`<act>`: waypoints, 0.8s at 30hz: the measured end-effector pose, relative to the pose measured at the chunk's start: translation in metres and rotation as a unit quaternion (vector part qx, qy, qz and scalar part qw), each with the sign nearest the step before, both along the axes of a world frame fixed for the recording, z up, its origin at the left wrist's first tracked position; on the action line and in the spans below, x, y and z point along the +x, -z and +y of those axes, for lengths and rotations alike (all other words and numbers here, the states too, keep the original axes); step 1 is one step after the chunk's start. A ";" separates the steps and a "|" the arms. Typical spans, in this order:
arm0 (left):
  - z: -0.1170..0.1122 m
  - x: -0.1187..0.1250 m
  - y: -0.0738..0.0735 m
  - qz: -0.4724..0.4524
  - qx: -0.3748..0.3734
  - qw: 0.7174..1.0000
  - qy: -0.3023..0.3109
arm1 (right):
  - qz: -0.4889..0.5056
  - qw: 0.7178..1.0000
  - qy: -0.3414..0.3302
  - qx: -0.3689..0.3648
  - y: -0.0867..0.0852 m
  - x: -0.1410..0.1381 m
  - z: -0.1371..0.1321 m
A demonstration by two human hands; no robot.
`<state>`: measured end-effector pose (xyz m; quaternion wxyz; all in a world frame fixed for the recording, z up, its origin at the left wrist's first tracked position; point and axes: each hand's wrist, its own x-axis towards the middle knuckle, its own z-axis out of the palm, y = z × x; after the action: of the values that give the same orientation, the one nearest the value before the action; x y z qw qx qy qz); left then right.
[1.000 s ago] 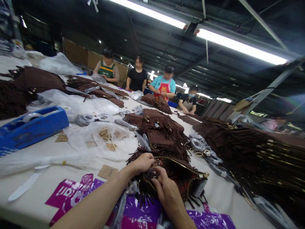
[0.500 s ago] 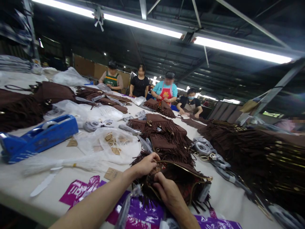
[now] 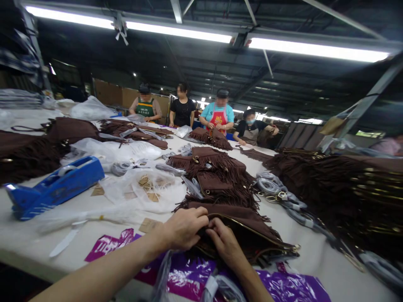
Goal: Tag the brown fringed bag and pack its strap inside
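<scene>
A dark brown fringed bag (image 3: 252, 218) lies in front of me with its gold zip undone and its mouth gaping toward me. My left hand (image 3: 186, 227) is closed at the bag's left end, fingers curled at the zip edge. Just inside the opening, beside it, my right hand (image 3: 225, 242) pinches at the same corner; its fingertips are partly hidden. Beneath the bag is shiny purple plastic packaging (image 3: 192, 277). More fringed bags (image 3: 217, 184) are piled directly behind it.
A blue tape dispenser (image 3: 59, 184) stands at left, near white plastic bags (image 3: 116, 149) and a bundle of white ties (image 3: 94, 216). Wrapped grey straps (image 3: 270, 186) with gold clips line the right, beside a tall bag stack (image 3: 330, 188). Several co-workers stand across the table.
The bag's mouth has become narrower and its zip end has moved right. My left hand has turned and lowered slightly, close to my right. A co-worker at far right has raised an arm.
</scene>
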<state>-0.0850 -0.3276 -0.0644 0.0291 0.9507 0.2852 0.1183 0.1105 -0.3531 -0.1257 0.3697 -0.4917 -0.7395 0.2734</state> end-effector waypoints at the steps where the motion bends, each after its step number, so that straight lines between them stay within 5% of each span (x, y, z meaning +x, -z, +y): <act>1: -0.003 0.001 -0.001 0.007 0.001 1.000 -0.014 | 0.001 1.000 0.000 -0.003 0.000 0.000 0.000; 14: -0.011 0.031 0.023 0.001 -0.099 0.976 -0.194 | 0.028 0.999 0.002 -0.024 -0.005 -0.002 0.000; 19: -0.003 0.025 0.027 -0.108 -0.178 0.963 -0.172 | 0.066 0.996 0.002 -0.062 -0.001 0.000 0.003; 24: 0.014 0.005 0.003 -0.236 -0.298 0.918 -0.111 | 0.153 0.978 0.005 -0.143 -0.020 0.010 0.004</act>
<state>-0.0800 -0.3131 -0.0676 0.3643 0.8048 0.3954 0.2513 0.1203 -0.3487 -0.1061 0.4059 -0.4956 -0.6247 0.4466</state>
